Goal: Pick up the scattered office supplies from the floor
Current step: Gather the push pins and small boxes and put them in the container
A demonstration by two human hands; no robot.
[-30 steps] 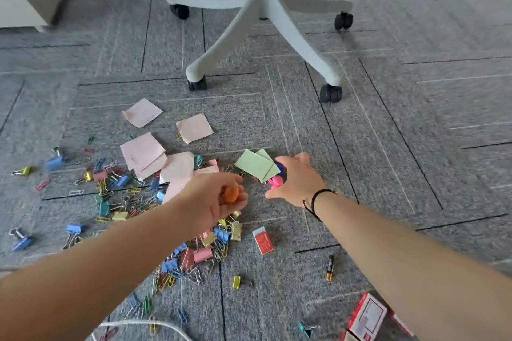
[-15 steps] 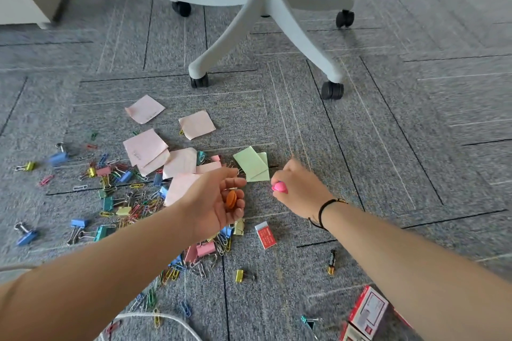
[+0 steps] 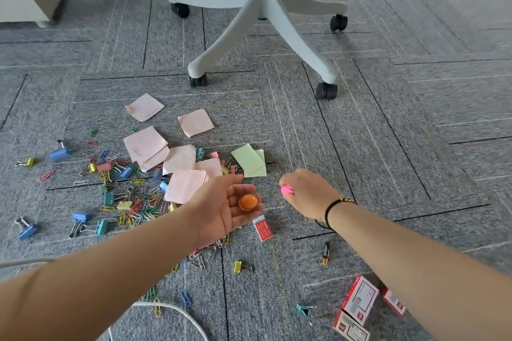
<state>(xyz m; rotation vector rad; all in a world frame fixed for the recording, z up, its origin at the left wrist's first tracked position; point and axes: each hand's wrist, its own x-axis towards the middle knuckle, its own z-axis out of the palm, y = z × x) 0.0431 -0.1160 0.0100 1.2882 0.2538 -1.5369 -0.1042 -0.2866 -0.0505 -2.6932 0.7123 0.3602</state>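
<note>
Clips (image 3: 124,196): scattered on the floor (image 3: 388,147), left of centre.
Notes (image 3: 182,185): lying among the clips.
Left hand (image 3: 224,207): held palm-up and wide; an orange magnet (image 3: 247,202) is cradled loosely.
Right hand (image 3: 307,194): curled round a pink magnet (image 3: 286,190).
Risk: the orange magnet may be tipped off the flat palm.
</note>
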